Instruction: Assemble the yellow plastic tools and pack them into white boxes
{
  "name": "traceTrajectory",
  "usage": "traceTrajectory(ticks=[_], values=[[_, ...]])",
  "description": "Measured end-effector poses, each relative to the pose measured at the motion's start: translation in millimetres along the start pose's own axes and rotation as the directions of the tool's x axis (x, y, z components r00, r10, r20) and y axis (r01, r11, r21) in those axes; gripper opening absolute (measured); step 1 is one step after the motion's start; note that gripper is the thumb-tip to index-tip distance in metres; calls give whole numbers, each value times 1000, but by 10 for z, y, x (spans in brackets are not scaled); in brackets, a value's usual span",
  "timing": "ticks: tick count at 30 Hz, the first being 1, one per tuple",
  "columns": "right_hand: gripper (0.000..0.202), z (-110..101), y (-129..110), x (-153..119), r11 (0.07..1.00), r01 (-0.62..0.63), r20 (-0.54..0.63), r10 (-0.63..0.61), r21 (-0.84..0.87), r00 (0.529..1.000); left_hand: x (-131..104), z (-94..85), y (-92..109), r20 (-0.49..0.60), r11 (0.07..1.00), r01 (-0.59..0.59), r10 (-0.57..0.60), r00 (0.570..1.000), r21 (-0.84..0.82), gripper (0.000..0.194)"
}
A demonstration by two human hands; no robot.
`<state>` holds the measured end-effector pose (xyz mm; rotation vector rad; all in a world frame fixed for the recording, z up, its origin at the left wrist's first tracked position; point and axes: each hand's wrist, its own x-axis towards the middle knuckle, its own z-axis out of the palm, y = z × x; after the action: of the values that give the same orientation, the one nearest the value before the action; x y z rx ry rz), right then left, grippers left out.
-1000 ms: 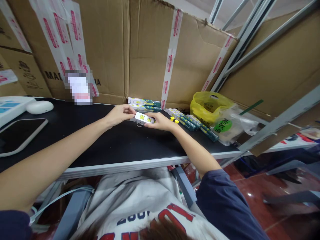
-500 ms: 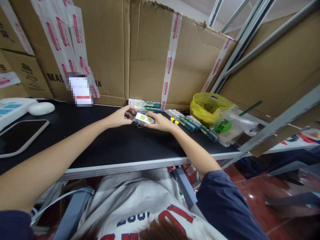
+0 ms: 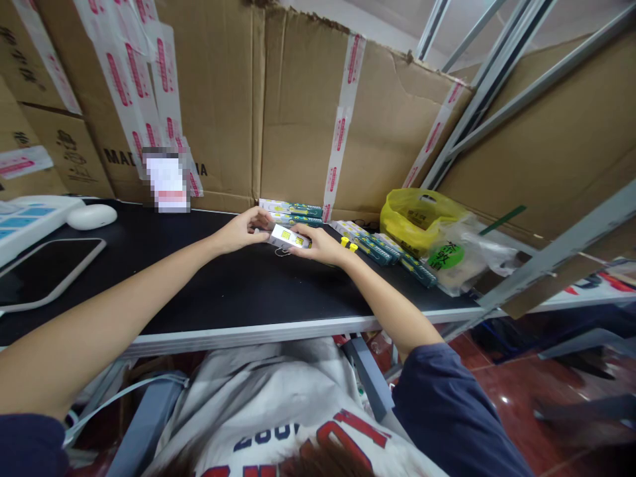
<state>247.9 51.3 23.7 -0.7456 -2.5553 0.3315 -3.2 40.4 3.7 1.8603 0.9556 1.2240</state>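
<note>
The person's long, bare left arm (image 3: 134, 291) ran from a dark navy cloth sleeve (image 3: 32, 444) at the lower left corner, stretched nearly straight and slanting forward and inward. The bare right arm (image 3: 387, 298) came out of a loose navy cloth short sleeve (image 3: 452, 397), its forearm angled forward and to the left. Both wrists lay roughly in line with their forearms. The left hand (image 3: 247, 228) had its fingers curved, its thumb below and apart from them. Just beside it, the right hand (image 3: 320, 244) was closed in a grip, thumb on the near side, index finger opposite.
</note>
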Motion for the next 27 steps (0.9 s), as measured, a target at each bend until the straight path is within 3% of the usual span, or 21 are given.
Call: traceTrajectory(ticks=[4, 13, 20, 27], values=[[38, 2, 23, 5, 1000, 3, -13, -3, 4, 1000, 6, 3, -10, 23, 998, -9, 11, 1000, -67, 39], [42, 4, 32, -7, 1000, -2, -11, 2, 9, 1000, -29, 25, 38, 68, 999, 20, -18, 998, -28, 31], [42, 2, 20, -14, 999, 26, -2, -26, 19, 1000, -35, -24, 27, 185, 999, 45, -38, 982, -31, 25], [42, 1, 22, 0, 998, 57, -24, -56, 31, 998, -39, -17, 70, 164, 996, 86, -80, 983, -33, 25]])
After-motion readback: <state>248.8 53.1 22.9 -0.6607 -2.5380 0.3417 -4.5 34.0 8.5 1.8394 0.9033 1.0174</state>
